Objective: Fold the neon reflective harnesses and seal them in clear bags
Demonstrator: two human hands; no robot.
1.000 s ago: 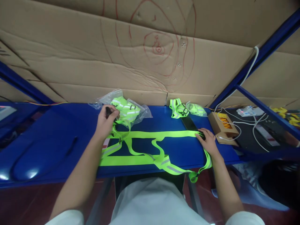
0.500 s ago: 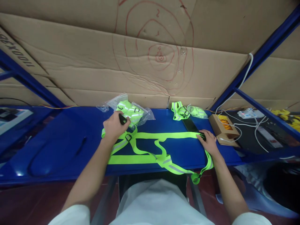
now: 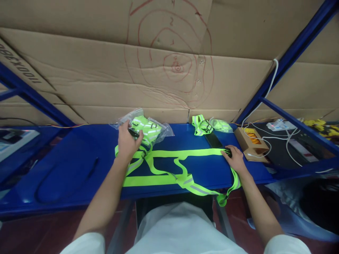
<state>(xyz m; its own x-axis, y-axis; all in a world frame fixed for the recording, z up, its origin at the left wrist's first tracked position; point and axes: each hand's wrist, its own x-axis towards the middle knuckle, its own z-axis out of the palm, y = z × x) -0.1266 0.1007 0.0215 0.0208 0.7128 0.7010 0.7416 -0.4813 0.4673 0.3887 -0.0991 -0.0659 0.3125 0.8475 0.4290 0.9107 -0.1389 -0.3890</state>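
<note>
From here I see the left hand [image 3: 129,141], at ten o'clock, gripping its black clip [image 3: 134,133] flatter than half a second ago, while the right hand [image 3: 235,158], at three o'clock, still holds a black buckle [image 3: 228,152], so the reflective harness [image 3: 185,180] stays spread between them.

The green harness [image 3: 181,180] lies twisted across the blue table [image 3: 182,135], overhanging its front edge.
</note>
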